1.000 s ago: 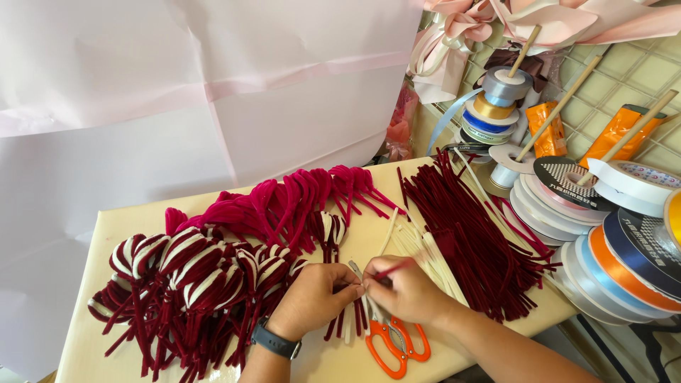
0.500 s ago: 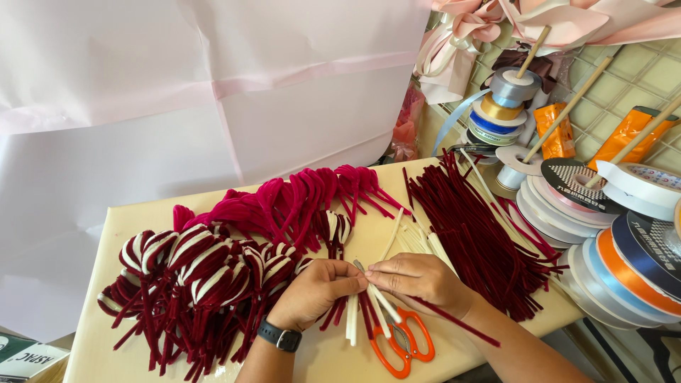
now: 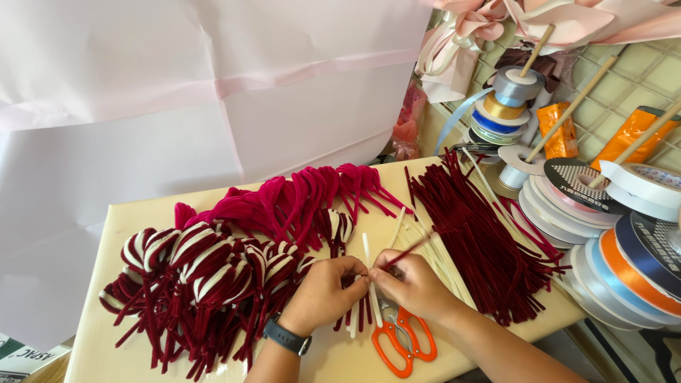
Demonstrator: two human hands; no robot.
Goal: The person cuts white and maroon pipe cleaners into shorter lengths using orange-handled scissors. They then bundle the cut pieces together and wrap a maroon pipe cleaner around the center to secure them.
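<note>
Pipe cleaners: one dark red stem [image 3: 406, 252] and a white stem [image 3: 369, 280] are pinched together between both hands over the middle of the table [image 3: 128, 213], near its front edge.
Step in hand: judging by the striped loops already made, the two stems are being joined or twisted at one end; the join itself is hidden by the fingertips.
Left hand [image 3: 323, 294]: fingers curled narrow, holding the stems where they meet; a dark watch [image 3: 286, 336] sits on the wrist.
Right hand [image 3: 411, 284]: fingers closed on the red stem, which slants up and to the right from the grip.
Next move: likely calls for a firm pinch with one hand while the other turns, keeping both stems aligned.
Finished pile [image 3: 198, 284]: red-and-white striped loops lie left of the hands, touching the left forearm.
Magenta loops [image 3: 305, 195]: behind the hands.
Loose red stems [image 3: 475, 241]: a thick bundle just right of the hands.
Cream stems [image 3: 443, 259]: flat, between the right hand and that bundle.
Ribbon spools [image 3: 610, 241]: stacked at the right edge, well apart.
In the way: orange-handled scissors [image 3: 397, 340] lie directly under the right wrist, and spare stems crowd the working spot.
</note>
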